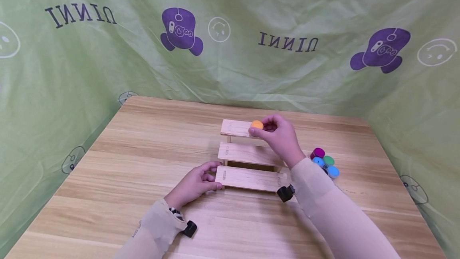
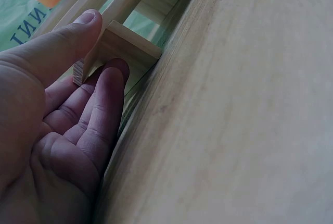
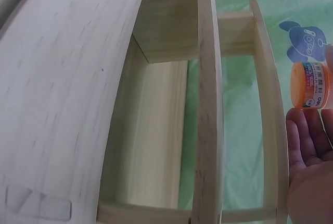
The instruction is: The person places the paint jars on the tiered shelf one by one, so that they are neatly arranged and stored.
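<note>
A three-tier wooden step rack (image 1: 248, 153) stands on the table. My right hand (image 1: 282, 135) pinches a small orange paint jar (image 1: 256, 124) between thumb and fingers at the top tier. In the right wrist view, the labelled orange jar (image 3: 308, 85) lies sideways to the camera, and that hand (image 3: 315, 182) shows only in part. Whether the jar touches the top board cannot be told. At the lowest tier, my left hand (image 1: 194, 183) grips the left end. The left wrist view shows that hand's thumb and curled fingers (image 2: 99, 109) around the board's end.
Several paint jars with magenta (image 1: 318, 152), green (image 1: 328, 160) and blue lids (image 1: 333, 172) are grouped right of the rack, beside my right forearm. A green printed cloth (image 1: 230, 71) hangs behind the wood-grain table (image 1: 108, 171) and along its sides.
</note>
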Demonstrator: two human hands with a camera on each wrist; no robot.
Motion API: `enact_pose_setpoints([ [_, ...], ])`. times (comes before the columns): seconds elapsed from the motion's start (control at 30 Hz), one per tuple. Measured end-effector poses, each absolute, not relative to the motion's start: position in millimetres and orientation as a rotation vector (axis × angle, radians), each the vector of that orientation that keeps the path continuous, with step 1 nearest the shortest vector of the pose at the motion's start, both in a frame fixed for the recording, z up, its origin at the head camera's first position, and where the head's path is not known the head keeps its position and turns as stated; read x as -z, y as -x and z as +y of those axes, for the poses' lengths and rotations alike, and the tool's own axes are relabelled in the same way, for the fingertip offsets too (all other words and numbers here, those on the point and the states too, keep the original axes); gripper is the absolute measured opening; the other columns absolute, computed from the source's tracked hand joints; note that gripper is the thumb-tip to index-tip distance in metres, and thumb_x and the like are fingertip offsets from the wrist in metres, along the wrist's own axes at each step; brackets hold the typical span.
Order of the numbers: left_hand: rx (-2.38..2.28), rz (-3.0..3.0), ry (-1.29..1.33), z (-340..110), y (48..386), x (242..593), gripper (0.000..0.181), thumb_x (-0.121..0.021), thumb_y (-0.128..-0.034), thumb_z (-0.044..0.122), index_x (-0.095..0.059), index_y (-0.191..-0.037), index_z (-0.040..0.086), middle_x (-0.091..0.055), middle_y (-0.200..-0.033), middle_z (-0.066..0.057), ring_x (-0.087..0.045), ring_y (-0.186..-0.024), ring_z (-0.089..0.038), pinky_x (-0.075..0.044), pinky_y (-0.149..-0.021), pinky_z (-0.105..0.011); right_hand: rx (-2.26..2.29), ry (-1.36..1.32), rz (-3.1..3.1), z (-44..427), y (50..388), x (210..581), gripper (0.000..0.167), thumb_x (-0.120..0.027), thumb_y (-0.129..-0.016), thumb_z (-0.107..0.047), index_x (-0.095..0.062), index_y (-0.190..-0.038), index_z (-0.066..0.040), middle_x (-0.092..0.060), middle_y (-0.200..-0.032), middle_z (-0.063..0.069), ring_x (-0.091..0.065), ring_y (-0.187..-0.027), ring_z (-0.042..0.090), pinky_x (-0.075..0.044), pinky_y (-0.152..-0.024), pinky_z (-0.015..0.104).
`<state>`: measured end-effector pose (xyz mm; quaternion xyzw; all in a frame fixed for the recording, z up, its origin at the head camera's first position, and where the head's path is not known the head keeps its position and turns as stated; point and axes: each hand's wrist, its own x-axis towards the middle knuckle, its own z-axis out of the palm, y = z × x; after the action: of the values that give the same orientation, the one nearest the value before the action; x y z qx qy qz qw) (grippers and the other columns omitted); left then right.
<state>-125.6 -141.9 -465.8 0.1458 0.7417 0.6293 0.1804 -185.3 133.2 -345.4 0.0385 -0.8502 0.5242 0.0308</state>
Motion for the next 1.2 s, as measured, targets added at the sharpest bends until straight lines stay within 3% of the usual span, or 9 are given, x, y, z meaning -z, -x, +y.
enact_pose_setpoints([
  [0.3,-1.760,2.106,-0.419,-141.9,127.2,464.7,0.067,-0.081,-0.0853,0.008,-0.048,-0.144,0.003,-0.064,-0.116,-0.015,-0.067,-0.088,-0.021,-0.058,-0.073,-0.028,-1.611,-0.130,-2.624,118.3,192.4,343.5,0.051,-0.088,-0.076,-0.041,-0.064,-0.106,-0.008,-0.067,-0.101,0.007,-0.063,-0.091,0.021,-0.055,-0.078,0.033],
  [0.5,-1.752,2.118,-0.414,-141.6,126.4,462.0,0.068,-0.081,-0.0847,0.008,-0.049,-0.144,0.004,-0.062,-0.121,-0.014,-0.066,-0.088,-0.020,-0.057,-0.071,-0.026,-1.643,-0.130,-2.628,109.3,197.3,342.2,0.048,-0.089,-0.076,-0.038,-0.064,-0.104,-0.008,-0.067,-0.100,0.007,-0.063,-0.091,0.022,-0.055,-0.080,0.034],
  [1.0,-1.751,2.089,-0.420,-143.2,125.4,461.4,0.067,-0.080,-0.0861,0.008,-0.048,-0.144,0.003,-0.070,-0.099,-0.010,-0.067,-0.086,-0.020,-0.056,-0.072,-0.026,-1.644,-0.155,-2.656,84.4,206.7,342.1,0.046,-0.088,-0.077,-0.038,-0.063,-0.104,-0.010,-0.067,-0.099,0.006,-0.063,-0.091,0.022,-0.055,-0.078,0.034],
  [1.2,-1.748,2.099,-0.410,-143.4,125.6,460.9,0.068,-0.081,-0.0857,0.010,-0.048,-0.145,0.003,-0.069,-0.101,-0.010,-0.067,-0.086,-0.020,-0.056,-0.071,-0.026,-1.637,-0.152,-2.673,78.3,208.6,341.2,0.045,-0.087,-0.078,-0.038,-0.062,-0.104,-0.011,-0.066,-0.099,0.006,-0.062,-0.091,0.022,-0.055,-0.078,0.034],
])
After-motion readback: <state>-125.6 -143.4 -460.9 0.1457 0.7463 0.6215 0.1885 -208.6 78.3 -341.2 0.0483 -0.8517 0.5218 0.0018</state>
